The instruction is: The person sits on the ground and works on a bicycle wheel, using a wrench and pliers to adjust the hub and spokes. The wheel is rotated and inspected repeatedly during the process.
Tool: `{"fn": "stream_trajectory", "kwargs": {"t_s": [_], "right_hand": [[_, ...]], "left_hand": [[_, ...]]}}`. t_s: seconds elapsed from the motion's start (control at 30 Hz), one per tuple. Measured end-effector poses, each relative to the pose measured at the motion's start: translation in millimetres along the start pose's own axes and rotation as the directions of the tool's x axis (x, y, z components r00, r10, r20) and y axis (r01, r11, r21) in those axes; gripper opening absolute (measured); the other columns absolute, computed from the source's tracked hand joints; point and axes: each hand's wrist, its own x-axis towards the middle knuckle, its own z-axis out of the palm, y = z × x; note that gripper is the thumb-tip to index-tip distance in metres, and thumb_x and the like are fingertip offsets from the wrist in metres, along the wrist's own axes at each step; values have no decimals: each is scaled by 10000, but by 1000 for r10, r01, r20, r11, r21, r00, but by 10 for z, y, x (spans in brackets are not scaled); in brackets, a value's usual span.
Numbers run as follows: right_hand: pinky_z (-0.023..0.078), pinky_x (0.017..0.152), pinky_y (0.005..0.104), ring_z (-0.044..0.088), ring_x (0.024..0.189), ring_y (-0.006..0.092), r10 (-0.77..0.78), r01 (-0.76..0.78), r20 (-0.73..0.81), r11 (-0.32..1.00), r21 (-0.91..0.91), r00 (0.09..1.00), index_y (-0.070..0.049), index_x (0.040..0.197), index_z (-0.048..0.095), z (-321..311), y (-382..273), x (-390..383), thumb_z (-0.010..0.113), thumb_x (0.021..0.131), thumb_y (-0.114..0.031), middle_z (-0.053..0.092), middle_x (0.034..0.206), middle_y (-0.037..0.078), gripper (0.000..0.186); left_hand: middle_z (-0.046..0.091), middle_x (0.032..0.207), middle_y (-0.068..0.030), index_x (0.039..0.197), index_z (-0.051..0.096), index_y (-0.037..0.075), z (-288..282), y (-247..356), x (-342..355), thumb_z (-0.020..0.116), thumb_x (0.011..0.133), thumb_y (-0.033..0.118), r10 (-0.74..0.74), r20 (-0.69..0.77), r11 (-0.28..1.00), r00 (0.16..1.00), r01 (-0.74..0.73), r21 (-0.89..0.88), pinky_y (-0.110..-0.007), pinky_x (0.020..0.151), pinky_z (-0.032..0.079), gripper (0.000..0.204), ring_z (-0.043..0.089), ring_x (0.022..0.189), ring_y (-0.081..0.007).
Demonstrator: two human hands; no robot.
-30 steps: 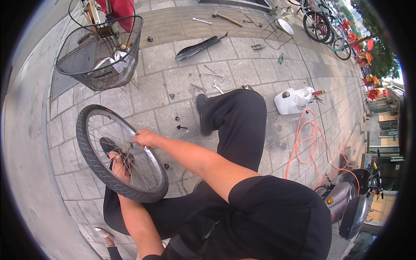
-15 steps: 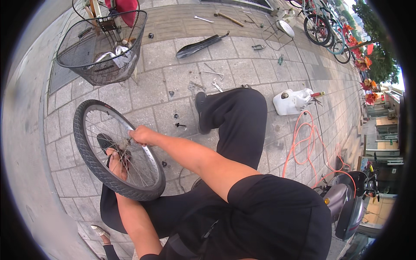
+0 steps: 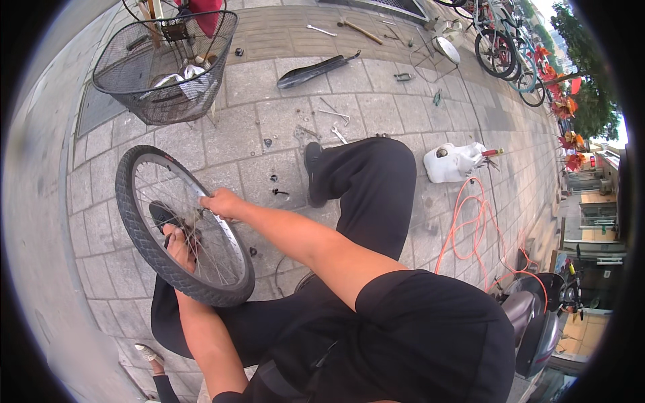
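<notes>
A bicycle wheel (image 3: 125,196) with a black tyre and silver rim leans over my lap, above my bent left leg. My right hand (image 3: 220,203) is closed on the wheel at the inner edge of its rim, among the spokes. My left hand (image 3: 179,247) reaches behind the spokes and is closed at the hub (image 3: 193,235), its fingertips partly hidden. A black shoe (image 3: 161,216) shows through the spokes. Small black parts (image 3: 279,192) lie on the paving to the right of the wheel.
A wire basket (image 3: 161,94) stands upper left. Wrenches (image 3: 339,135), a black mudguard (image 3: 316,70) and a hammer (image 3: 363,32) lie ahead. A white jug (image 3: 450,161) and orange hose (image 3: 478,221) lie right, near a scooter (image 3: 537,329). Bicycles (image 3: 497,54) stand farther back. Someone's foot (image 3: 149,354) shows lower left.
The wheel has shifted slightly up and to the left with both hands on it. The surrounding view has also shifted a little.
</notes>
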Motion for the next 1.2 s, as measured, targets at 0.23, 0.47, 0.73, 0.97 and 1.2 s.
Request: {"fn": "stream_trajectory", "kwargs": {"t_s": [0.23,0.47,0.73,0.97,1.2], "right_hand": [[453,431,352,586,518,195,-69,69,5,995,-74,998,14,989,682,20,219,390,639,925,-399,614,690,87,420],[475,478,412,600,495,228,-10,9,-21,1000,-26,1000,5,706,656,-5,15,142,603,918,-396,626,608,128,457],[445,416,338,593,524,162,88,-80,86,992,-98,992,1,936,661,-3,-29,135,641,919,-344,626,724,69,346],[431,420,335,566,468,180,-51,53,-27,992,111,998,-12,785,651,-64,210,135,622,950,-461,615,629,75,479],[442,457,323,579,573,148,60,-60,6,996,-68,998,-14,866,680,-52,-28,90,598,976,-512,625,738,60,516]], "left_hand": [[641,1144,16,1286,528,238,-165,-143,241,539,1053,436,-55,63,998,996,53,47,-350,763,484,306,632,957,-167],[643,1119,14,1287,545,218,-135,-73,163,522,1060,427,-61,10,996,998,60,58,-351,734,488,309,638,936,-166],[642,1063,-1,1257,548,211,-202,-182,269,523,1065,395,-42,-30,999,999,43,27,-326,653,485,267,637,844,-156],[642,1039,10,1247,559,188,-15,-145,201,519,1067,399,0,1,1000,1000,0,27,-314,654,468,281,617,806,-138],[648,980,5,1215,607,113,-335,-275,354,527,1063,392,30,-5,996,1000,-29,90,-316,615,449,328,607,784,-119]]}}
